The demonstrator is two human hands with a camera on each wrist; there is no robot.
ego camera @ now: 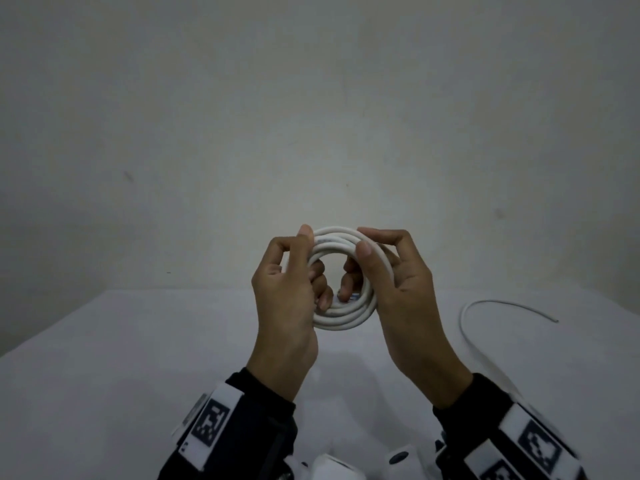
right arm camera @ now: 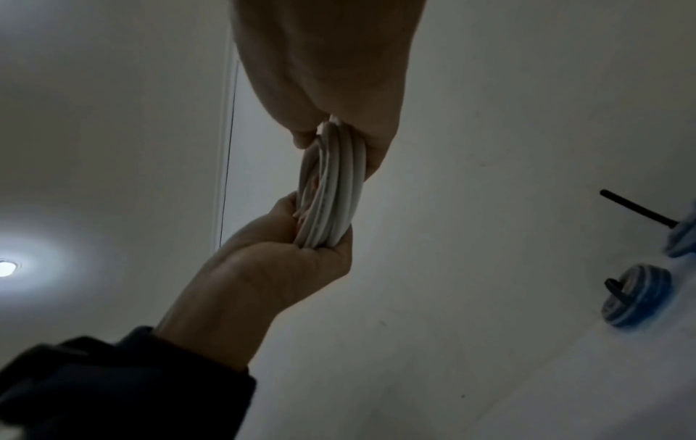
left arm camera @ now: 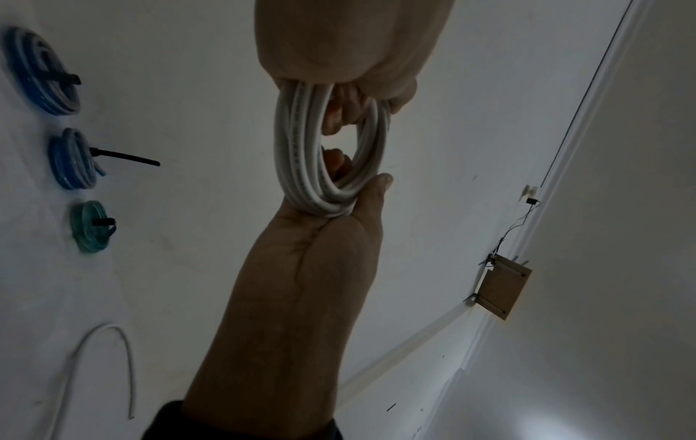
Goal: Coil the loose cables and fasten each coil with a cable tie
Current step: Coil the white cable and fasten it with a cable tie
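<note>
A white cable coil (ego camera: 341,317) of several loops is held upright in the air above the white table (ego camera: 138,375). My left hand (ego camera: 313,261) grips its left side, thumb on the top edge and fingers curled through the middle. My right hand (ego camera: 353,271) grips the right side, thumb pressed on the front of the loops and fingers hooked through the hole. The left wrist view shows the coil (left arm camera: 301,166) stretched between both hands. In the right wrist view the coil (right arm camera: 331,193) is seen edge-on. No cable tie shows on this coil.
A loose thin white cable (ego camera: 485,306) curves over the table at the right. Two blue coils (left arm camera: 41,71) (left arm camera: 73,157) and a teal coil (left arm camera: 90,226), each bound with a black cable tie, lie on the table. A grey wall stands behind.
</note>
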